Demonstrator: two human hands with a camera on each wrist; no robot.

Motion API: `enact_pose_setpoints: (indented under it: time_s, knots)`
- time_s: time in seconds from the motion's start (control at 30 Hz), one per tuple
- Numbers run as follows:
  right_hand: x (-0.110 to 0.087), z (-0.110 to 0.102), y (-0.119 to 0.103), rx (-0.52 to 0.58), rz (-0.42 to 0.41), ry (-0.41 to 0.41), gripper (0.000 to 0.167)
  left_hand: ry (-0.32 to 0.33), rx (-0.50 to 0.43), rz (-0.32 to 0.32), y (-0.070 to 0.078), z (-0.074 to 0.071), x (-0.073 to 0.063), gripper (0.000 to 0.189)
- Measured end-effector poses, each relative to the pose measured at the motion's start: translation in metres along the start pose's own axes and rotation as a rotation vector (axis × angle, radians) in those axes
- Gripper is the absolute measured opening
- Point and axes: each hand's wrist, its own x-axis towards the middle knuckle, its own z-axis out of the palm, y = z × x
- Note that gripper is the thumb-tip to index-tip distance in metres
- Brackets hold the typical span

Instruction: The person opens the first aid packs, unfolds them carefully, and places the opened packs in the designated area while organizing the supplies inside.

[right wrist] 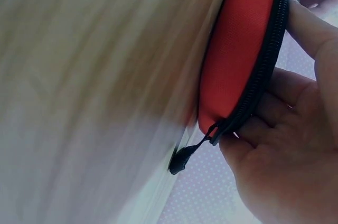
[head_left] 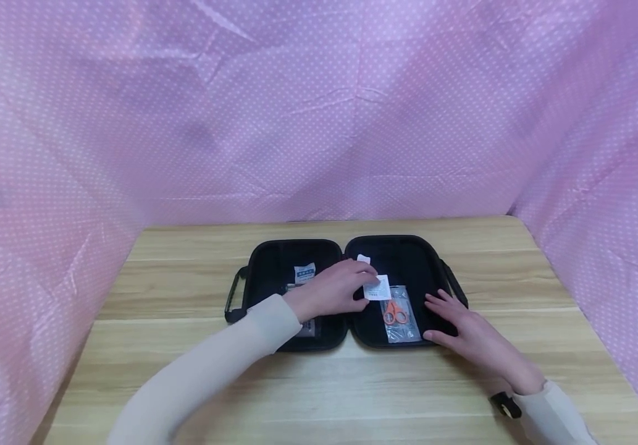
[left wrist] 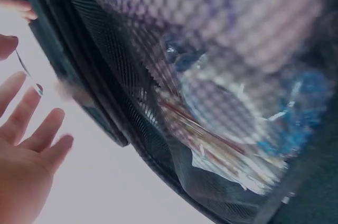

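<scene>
An unzipped case, black inside, lies spread flat on the table, its left half [head_left: 263, 266] and right half [head_left: 407, 253] joined in the middle. Over the right half, my left hand [head_left: 335, 287] pinches a small white printed packet [head_left: 378, 289] between thumb and fingers. Orange-handled scissors [head_left: 396, 313] in a clear bag [head_left: 402, 334] lie just beside that packet. My right hand [head_left: 465, 330] rests loosely at the case's right rim, its fingers relaxed. The right wrist view shows the red outer shell [right wrist: 240, 49] and black zipper pull [right wrist: 183, 159] near that hand.
A blue-and-white packet [head_left: 304, 272] lies in the left half, partly behind the left arm. A mesh pocket [left wrist: 127, 65] holds bagged items, blurred through the net. Handles stick out at left [head_left: 234, 290] and right [head_left: 454, 281]. Pink dotted cloth [head_left: 319, 123] surrounds the wooden table [head_left: 324, 389].
</scene>
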Motion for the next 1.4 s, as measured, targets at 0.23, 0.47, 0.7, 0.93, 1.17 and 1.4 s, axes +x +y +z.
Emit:
enact_pose_setpoints:
  time_s: [0.23, 0.47, 0.7, 0.93, 1.17, 1.4]
  knots:
    - [-0.001, 0.000, 0.000, 0.001, -0.004, 0.004, 0.068, 0.097, -0.191, -0.017, -0.007, -0.014, -0.022, 0.045]
    - [0.000, 0.000, 0.000, -0.011, -0.019, 0.016, 0.068, 0.215, -0.248, -0.041, -0.027, -0.029, -0.048, 0.049]
    - [-0.001, -0.001, -0.001, -0.019, -0.017, 0.019, 0.067, 0.286, -0.241, -0.127, -0.046, -0.037, -0.078, 0.050]
    - [0.000, -0.002, -0.001, -0.013, -0.013, 0.010, 0.068, 0.341, -0.215, -0.172, -0.066, -0.034, -0.101, 0.050]
    - [0.000, -0.001, 0.000, -0.018, -0.017, 0.015, 0.068, 0.322, -0.192, -0.234, -0.084, -0.031, -0.118, 0.052]
    - [0.001, 0.001, -0.001, -0.022, -0.034, 0.024, 0.067, 0.302, -0.161, -0.303, -0.100, -0.028, -0.131, 0.053]
